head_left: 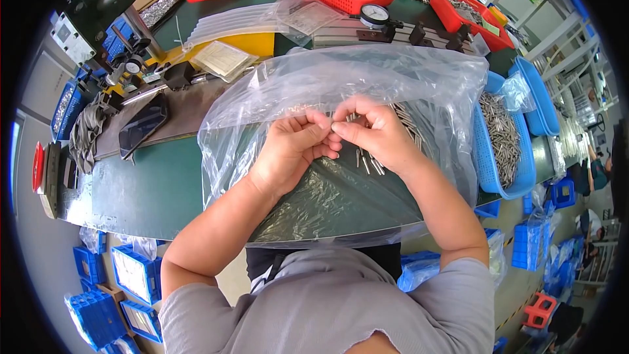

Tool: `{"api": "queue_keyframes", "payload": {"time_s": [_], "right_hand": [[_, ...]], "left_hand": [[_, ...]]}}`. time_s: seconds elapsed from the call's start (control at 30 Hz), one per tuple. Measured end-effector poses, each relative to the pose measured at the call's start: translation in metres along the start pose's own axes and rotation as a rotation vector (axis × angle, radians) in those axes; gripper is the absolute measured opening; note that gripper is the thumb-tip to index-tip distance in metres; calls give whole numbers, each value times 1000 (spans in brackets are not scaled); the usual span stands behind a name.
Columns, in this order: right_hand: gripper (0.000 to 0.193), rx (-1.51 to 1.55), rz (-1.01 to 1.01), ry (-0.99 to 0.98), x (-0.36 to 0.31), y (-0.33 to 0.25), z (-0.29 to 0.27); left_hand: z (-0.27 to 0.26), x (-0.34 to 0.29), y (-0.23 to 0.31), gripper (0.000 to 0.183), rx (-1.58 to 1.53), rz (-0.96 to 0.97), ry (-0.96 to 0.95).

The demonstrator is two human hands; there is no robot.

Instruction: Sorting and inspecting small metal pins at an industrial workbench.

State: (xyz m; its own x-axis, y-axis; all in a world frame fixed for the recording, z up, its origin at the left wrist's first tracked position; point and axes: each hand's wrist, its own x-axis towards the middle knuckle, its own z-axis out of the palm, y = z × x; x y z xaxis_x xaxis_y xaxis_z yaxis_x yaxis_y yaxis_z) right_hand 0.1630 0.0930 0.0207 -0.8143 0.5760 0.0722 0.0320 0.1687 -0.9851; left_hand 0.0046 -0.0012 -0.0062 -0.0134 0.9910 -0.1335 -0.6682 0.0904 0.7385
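My left hand [293,147] and my right hand [375,132] meet over the middle of the bench. Thumb and fingers are pinched together on both, and the fingertips almost touch. Whatever lies between them is hidden or too small to name. Under the hands a large clear plastic bag [432,72] is spread over the green tabletop. Slim metal pins [370,164] lie in a loose heap on it, partly covered by my right hand and wrist.
A blue basket [490,180] of metal pins stands at the right, beside another blue tray [542,108]. Red baskets [354,5] line the back. A dial gauge [375,16] sits on a rail behind the bag. At left are a dark phone [144,124] and a gauge stand [141,33].
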Motion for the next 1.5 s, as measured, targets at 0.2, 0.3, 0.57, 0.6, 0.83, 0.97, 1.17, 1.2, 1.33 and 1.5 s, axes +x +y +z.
{"api": "queue_keyframes", "payload": {"time_s": [0.2,0.3,0.57,0.6,0.83,0.97,1.17,1.2,1.33,1.5], "right_hand": [[10,151,143,21,1,8,2],[12,68,-20,48,2,16,3],[15,844,163,290,4,2,-27],[15,908,196,332,5,-1,-25],[13,-2,188,175,0,12,-35],[14,-732,118,174,-3,7,-21],[15,-1073,-27,163,-2,10,-7],[15,-1056,-26,124,-2,9,-5],[13,-1033,-54,58,-4,8,-4],[13,-1090,-153,30,-5,14,-7]], "left_hand": [[0,1,0,11,46,7,6],[2,2,0,11,40,11,23],[0,1,0,10,18,56,83],[-2,1,0,9,17,57,96],[-2,0,4,8,9,67,104],[-1,0,2,11,40,61,113],[-1,1,3,8,21,68,107],[-1,1,3,8,18,66,106],[0,0,2,10,53,66,108],[0,1,2,10,55,61,103]]}}
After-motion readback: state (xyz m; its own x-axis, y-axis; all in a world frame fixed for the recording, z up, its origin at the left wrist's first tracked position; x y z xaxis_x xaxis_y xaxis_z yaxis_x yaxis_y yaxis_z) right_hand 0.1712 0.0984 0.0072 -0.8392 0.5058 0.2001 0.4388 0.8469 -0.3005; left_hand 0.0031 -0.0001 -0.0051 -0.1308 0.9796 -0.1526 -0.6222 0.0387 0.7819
